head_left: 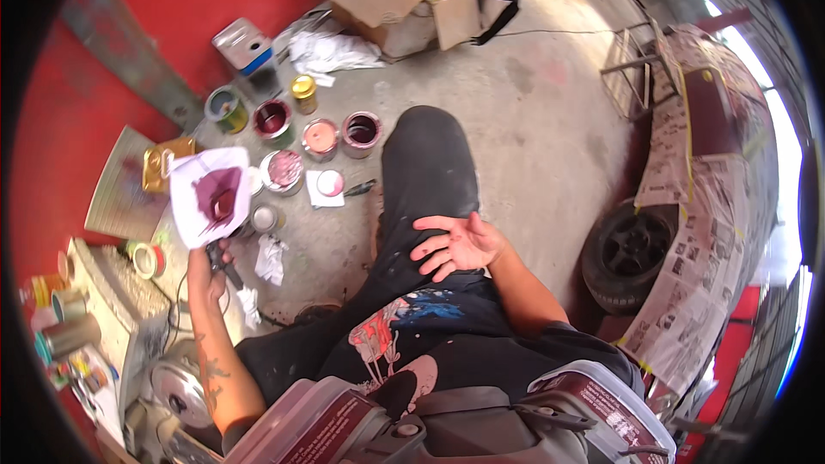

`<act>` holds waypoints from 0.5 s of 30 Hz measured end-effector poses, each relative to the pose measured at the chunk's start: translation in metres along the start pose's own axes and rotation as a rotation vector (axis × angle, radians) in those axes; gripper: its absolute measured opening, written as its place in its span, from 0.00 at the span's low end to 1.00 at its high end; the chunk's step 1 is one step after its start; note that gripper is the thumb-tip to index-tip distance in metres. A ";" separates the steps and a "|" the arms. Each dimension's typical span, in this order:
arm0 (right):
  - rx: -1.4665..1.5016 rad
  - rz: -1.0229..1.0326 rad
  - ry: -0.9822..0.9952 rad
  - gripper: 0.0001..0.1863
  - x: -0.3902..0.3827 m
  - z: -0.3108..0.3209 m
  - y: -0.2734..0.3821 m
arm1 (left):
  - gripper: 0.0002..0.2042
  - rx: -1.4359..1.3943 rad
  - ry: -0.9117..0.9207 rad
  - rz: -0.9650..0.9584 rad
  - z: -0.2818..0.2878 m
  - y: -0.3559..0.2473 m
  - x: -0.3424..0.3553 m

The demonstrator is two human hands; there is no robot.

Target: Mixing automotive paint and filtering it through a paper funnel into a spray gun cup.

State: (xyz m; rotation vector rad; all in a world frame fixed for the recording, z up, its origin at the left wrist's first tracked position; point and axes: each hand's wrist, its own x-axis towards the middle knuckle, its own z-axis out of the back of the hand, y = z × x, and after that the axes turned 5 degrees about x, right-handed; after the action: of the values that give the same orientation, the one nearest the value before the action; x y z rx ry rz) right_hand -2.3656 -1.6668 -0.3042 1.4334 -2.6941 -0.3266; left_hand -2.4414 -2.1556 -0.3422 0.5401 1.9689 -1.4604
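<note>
My left hand [209, 271] gripped a spray gun [225, 262] under a paint-stained paper strainer [210, 196], my right hand [455, 245] lay open, empty, on my thigh [425, 180].

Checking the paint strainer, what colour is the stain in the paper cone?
Dark maroon stain on the white paper cone, head view.

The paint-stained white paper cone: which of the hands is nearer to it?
The left hand, just beneath the paper cone, gripping a dark tool there. The right hand rests palm-up on the raised knee, well away.
</note>
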 end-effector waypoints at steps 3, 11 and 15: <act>0.011 0.009 0.028 0.50 0.002 0.005 -0.002 | 0.11 0.003 0.093 -0.058 0.002 0.002 -0.002; 0.008 0.001 0.059 0.48 0.002 0.011 -0.004 | 0.11 -0.009 0.030 -0.066 -0.008 -0.013 -0.019; -0.002 0.010 0.046 0.48 0.002 0.010 -0.004 | 0.12 -0.008 0.037 -0.066 -0.008 -0.014 -0.020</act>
State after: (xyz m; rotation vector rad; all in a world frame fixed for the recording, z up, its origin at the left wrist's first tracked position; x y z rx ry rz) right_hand -2.3653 -1.6693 -0.3153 1.4084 -2.6628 -0.2916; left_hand -2.4382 -2.1516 -0.3173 0.5067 2.0387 -1.4913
